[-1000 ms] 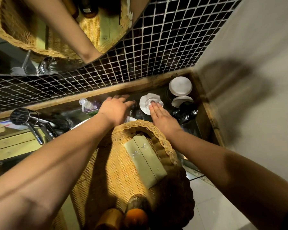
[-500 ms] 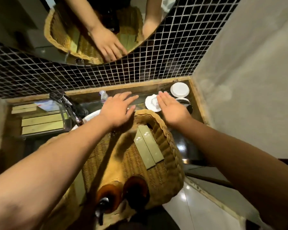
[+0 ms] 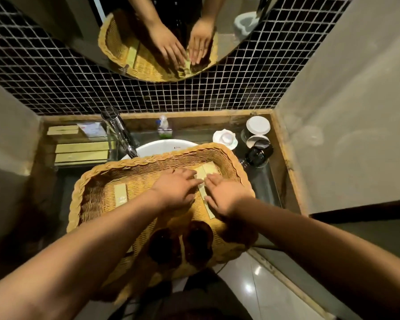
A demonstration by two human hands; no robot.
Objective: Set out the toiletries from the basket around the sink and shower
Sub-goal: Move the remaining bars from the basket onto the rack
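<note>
We look down on a woven basket (image 3: 134,168) resting across the white sink (image 3: 162,145), whose bowl it largely hides. Both hands reach into it: the left hand (image 3: 174,189) and right hand (image 3: 226,196) lie with fingers (image 3: 189,175) spread flat on the pale green packets (image 3: 207,174) in the basket's right half, nothing pinched between them; the packets' middle is covered. A further green packet (image 3: 120,195) lies apart at the left. Two dark brown bottles (image 3: 179,242) stand at the near rim, blurred and shadowed, their caps indistinct. On the worktop (image 3: 267,188), a small clear bottle (image 3: 164,127) stands behind the sink beside the tap (image 3: 120,132); cups with white lids (image 3: 258,125) occupy the right corner. The mirror (image 3: 129,35), cut off above, repeats the hands.
</note>
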